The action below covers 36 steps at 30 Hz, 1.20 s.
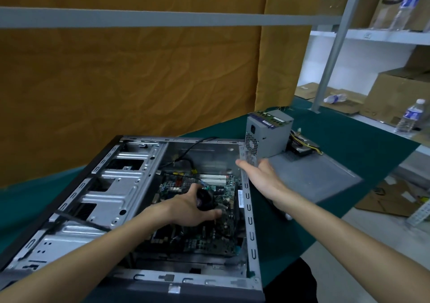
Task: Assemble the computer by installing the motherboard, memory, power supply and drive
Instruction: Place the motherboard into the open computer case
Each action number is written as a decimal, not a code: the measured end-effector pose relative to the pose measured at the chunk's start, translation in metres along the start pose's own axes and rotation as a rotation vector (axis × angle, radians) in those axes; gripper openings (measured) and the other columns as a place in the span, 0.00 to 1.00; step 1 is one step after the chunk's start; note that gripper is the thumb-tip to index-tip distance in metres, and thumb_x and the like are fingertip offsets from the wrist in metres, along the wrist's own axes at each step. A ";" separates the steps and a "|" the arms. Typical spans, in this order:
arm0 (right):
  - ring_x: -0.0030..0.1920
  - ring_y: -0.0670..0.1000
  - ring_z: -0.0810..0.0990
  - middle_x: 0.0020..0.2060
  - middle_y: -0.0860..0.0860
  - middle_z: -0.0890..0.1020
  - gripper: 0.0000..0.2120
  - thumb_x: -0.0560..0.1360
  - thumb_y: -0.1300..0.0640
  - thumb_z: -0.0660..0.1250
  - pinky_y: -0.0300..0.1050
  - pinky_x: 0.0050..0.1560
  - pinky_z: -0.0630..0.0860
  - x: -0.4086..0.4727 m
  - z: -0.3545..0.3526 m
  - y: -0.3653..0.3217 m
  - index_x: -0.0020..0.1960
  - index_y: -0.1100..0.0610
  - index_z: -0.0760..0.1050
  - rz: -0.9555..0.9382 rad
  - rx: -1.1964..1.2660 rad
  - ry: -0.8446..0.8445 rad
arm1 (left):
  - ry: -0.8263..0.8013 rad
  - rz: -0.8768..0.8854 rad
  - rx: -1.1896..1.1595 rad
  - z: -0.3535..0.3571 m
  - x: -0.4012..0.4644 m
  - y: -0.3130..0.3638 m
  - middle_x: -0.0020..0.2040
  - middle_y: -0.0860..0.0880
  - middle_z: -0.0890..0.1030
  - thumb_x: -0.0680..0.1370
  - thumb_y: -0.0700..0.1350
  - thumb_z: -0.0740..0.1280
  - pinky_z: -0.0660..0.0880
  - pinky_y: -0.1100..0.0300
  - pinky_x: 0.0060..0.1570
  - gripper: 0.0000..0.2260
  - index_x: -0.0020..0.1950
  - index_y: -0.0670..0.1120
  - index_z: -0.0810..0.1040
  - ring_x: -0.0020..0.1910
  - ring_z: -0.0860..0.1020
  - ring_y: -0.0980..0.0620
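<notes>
Bottles (410, 117) and boxes (395, 93) beyond table (349, 130)

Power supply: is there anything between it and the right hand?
Nothing visible. The right hand, fingers straight, rests on the case's rear edge, just below the power supply; only open air separates them.

Both bare forearms reach forward from the bottom edge of the view, the left one angling in from the lower left and the right one from the lower right. The left hand (194, 206) lies low with its thumb spread wide and its fingers curled round a dark round part, the palm turned toward the right. The right hand (259, 174) is stretched out farther ahead, its fingers straight and held together, the back of the hand turned up.
</notes>
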State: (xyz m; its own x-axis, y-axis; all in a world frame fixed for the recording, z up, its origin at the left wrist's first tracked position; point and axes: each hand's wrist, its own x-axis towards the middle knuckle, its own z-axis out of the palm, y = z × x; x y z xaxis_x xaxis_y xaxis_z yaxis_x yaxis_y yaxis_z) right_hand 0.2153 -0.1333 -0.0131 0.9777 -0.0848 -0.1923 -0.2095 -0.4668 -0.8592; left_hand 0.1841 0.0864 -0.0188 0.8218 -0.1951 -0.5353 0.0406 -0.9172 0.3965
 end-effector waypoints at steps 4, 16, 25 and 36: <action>0.81 0.60 0.55 0.83 0.48 0.51 0.54 0.64 0.20 0.68 0.66 0.65 0.70 -0.016 -0.014 0.015 0.82 0.41 0.54 0.262 0.168 -0.401 | 0.054 -0.169 -0.016 -0.006 0.010 0.001 0.78 0.46 0.67 0.71 0.76 0.64 0.75 0.56 0.53 0.56 0.82 0.42 0.42 0.72 0.71 0.46; 0.60 0.66 0.79 0.70 0.66 0.75 0.58 0.60 0.14 0.59 0.68 0.69 0.71 -0.020 -0.007 0.025 0.80 0.47 0.58 0.382 0.212 -0.697 | 0.444 -0.186 0.002 0.007 0.020 0.002 0.41 0.50 0.83 0.64 0.74 0.72 0.77 0.61 0.38 0.31 0.40 0.44 0.81 0.42 0.81 0.54; 0.69 0.62 0.76 0.77 0.56 0.68 0.57 0.60 0.15 0.59 0.61 0.70 0.72 -0.022 -0.011 0.019 0.81 0.45 0.59 0.209 0.019 -0.468 | 0.319 -0.133 -0.050 0.017 0.014 0.001 0.39 0.50 0.80 0.73 0.72 0.66 0.71 0.61 0.36 0.27 0.39 0.47 0.76 0.38 0.78 0.52; 0.70 0.63 0.68 0.70 0.62 0.67 0.36 0.78 0.39 0.65 0.58 0.68 0.67 0.061 0.015 -0.063 0.74 0.64 0.62 -0.319 -0.773 0.157 | 0.053 0.195 0.325 -0.007 0.025 -0.018 0.76 0.53 0.59 0.61 0.82 0.65 0.72 0.49 0.68 0.54 0.79 0.59 0.50 0.70 0.70 0.49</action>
State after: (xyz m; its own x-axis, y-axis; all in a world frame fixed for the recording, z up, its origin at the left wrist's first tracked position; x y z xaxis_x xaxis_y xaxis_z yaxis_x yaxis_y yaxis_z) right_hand 0.2882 -0.0958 0.0223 0.9909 0.0581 0.1211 0.0908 -0.9542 -0.2850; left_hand 0.2077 0.0999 -0.0342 0.8248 -0.3665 -0.4306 -0.2948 -0.9286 0.2256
